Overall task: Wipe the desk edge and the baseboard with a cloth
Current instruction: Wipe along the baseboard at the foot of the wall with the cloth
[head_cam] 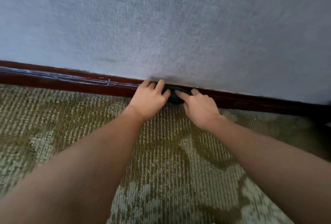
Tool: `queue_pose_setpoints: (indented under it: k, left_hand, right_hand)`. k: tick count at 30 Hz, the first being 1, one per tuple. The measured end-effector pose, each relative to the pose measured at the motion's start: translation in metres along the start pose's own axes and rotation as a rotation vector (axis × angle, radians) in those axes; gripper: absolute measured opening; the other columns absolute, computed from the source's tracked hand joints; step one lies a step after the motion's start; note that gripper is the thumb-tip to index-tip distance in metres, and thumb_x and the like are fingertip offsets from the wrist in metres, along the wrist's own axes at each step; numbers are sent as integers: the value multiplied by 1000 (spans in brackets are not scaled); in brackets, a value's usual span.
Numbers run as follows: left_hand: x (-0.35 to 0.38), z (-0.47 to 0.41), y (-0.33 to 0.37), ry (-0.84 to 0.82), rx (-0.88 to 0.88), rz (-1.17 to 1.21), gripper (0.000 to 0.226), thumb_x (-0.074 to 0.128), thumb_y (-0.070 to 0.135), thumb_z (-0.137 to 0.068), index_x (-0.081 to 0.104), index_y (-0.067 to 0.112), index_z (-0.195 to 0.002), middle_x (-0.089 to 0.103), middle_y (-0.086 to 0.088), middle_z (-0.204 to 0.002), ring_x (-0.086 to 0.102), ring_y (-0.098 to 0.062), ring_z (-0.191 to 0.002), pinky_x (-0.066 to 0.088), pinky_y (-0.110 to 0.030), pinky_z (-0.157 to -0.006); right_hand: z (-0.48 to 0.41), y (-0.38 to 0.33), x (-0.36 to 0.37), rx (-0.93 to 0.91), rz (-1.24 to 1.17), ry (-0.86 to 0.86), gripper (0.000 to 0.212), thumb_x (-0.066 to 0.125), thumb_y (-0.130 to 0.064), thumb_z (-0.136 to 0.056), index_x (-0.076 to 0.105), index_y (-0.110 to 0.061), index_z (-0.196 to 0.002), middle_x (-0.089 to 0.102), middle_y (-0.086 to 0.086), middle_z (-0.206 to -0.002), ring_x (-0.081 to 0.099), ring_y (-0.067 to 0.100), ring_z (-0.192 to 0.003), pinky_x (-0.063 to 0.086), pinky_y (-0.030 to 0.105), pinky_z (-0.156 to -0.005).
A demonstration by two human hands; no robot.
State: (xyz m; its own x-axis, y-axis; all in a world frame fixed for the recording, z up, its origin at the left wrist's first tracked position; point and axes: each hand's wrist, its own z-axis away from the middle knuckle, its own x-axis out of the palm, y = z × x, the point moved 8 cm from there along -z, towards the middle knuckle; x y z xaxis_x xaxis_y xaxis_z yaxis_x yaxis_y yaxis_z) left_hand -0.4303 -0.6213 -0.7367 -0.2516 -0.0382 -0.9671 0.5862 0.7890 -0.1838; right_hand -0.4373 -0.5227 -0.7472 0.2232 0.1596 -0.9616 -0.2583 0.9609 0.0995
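A dark reddish-brown baseboard (71, 82) runs along the foot of the wall from left to right. A small dark cloth (174, 96) is pressed against it near the middle, mostly hidden between my hands. My left hand (149, 98) holds the cloth's left side, its fingers curled over the baseboard's top edge. My right hand (198, 106) presses on the cloth's right side with the index finger stretched out over it. The desk edge is not in view.
A pale grey textured wall (161, 26) fills the upper half. A green and beige patterned carpet (161, 161) covers the floor below. Whitish dust streaks (75, 78) lie on the baseboard's left stretch. A dark object (326, 116) shows at the right edge.
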Motion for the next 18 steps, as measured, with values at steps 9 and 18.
queue_pose_setpoints:
  k: [9, 18]
  left_hand:
    - [10, 0, -7, -183, -44, -16, 43, 48, 10, -88, 45, 11, -131, 46, -18, -124, 63, -26, -75, 47, -35, -72]
    - [13, -2, 0, -293, -112, -101, 45, 44, 13, -92, 34, 12, -136, 43, -14, -128, 61, -24, -84, 45, -33, -72]
  right_hand:
    - [-5, 5, 16, -34, -294, 131, 43, 39, -22, -95, 41, -37, -135, 53, 16, -123, 60, 35, -89, 45, 35, -71]
    - [2, 3, 14, -107, -185, 209, 46, 37, -26, -96, 32, -34, -141, 53, 14, -114, 61, 34, -80, 40, 34, -61]
